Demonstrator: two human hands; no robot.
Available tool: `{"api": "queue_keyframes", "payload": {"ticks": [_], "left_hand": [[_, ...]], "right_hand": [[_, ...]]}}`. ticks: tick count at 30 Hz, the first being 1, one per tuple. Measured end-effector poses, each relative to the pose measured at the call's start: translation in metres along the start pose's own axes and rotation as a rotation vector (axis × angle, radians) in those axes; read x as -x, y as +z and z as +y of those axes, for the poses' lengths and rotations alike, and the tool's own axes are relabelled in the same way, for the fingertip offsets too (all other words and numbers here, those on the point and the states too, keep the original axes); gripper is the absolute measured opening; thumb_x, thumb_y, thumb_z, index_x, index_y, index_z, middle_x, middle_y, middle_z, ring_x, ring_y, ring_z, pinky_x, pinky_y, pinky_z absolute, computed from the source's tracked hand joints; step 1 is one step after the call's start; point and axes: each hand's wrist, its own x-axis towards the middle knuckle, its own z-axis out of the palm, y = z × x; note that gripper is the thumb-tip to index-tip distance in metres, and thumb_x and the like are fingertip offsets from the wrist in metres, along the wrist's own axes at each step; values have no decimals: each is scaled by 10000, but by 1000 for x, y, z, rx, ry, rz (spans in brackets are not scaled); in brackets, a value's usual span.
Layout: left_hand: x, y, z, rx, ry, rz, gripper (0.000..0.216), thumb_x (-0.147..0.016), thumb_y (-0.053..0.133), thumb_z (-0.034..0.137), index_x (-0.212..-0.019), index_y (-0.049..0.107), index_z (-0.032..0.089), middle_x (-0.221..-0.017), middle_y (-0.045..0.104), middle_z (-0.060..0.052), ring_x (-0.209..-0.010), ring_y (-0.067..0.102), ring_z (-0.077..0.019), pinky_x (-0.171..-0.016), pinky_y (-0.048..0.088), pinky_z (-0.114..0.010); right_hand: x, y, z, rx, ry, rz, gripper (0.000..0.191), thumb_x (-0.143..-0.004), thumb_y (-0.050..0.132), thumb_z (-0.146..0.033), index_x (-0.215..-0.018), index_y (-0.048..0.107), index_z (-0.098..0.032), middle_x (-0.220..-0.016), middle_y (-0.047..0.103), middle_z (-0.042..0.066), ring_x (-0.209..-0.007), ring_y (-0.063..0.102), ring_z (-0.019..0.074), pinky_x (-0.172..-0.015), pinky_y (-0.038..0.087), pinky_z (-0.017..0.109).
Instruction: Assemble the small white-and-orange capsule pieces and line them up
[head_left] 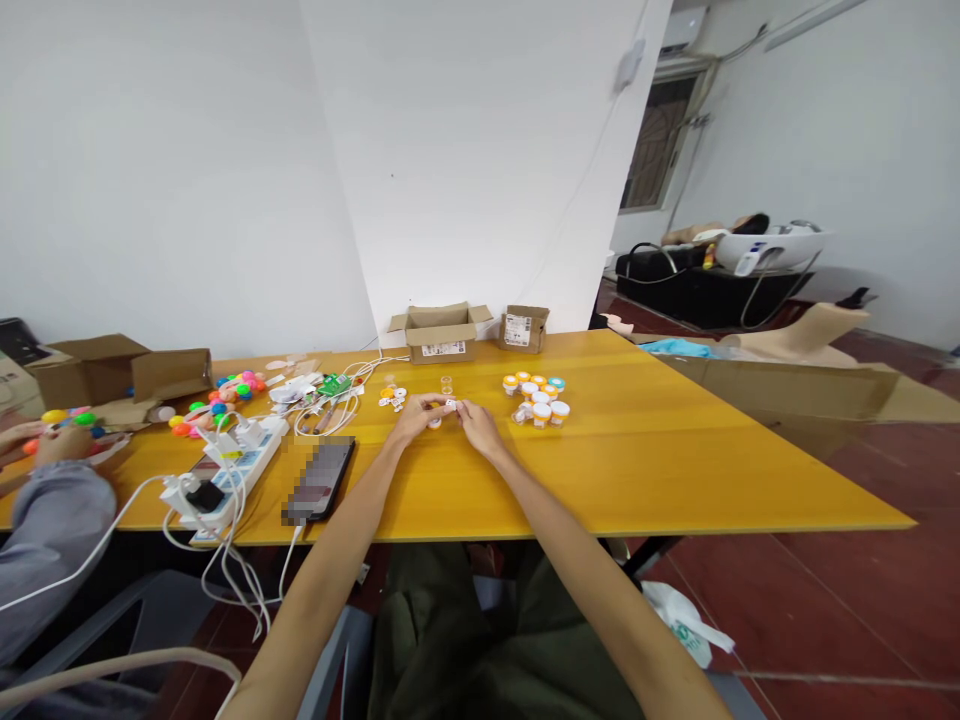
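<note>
Item under inspection: a small white piece [451, 404], located at the fingertips above the table [637, 470]. The left hand [420, 416] and right hand [478, 428] are narrowed on it from 9 and 4 o'clock; both appear to pinch it. Its exact form is too small to tell.

Handling, as judged: light, probably thin stiff plastic, somewhat slick, unlikely to break but easily dropped. Best hold is by opposite edges, with thumb and forefinger pads; a firm squeeze could make it skip out.

Taking the piece as the dial's centre, with 12 away from the wearer: at 8 o'clock, just below the left fingers, a partly hidden small container [435, 424]. At 12, near, a clear cup [447, 385]. At 9, loose white and orange pieces [392, 399]. At 3, grouped lidded jars [540, 411], well apart from the right hand. Farther out at 12, an open carton [442, 349]; at 8, a phone [324, 478].
</note>
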Motion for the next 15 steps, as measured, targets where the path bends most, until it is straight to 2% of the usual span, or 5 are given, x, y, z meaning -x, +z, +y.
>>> {"api": "queue_keyframes", "payload": {"ticks": [4,8,15], "left_hand": [[-3,-5,-10,1,-10,-9,450,-624,842,418,-1009,791,190,-800,765,-57,-775,648,-198,-652,470,-273],[-6,-7,-18,10,-17,-15,467,-637,837,416,-1036,781,180,-755,753,-52,-781,655,-202,-664,475,-276],[-4,-5,-13,29,-8,-41,490,-636,835,440,-1046,775,179,-832,766,-59,-795,654,-192,-677,473,-270]], "right_hand": [[1,-1,-4,4,29,2,314,-962,399,-322,-695,544,-243,-672,634,5,-667,590,190,-628,377,267],[1,-3,-7,-28,34,-2,320,-955,382,-327,-672,510,-247,-648,615,-2,-649,579,189,-616,377,269],[2,-4,-7,-64,27,1,332,-952,373,-362,-668,503,-248,-631,604,-9,-639,575,187,-629,397,277]]}}
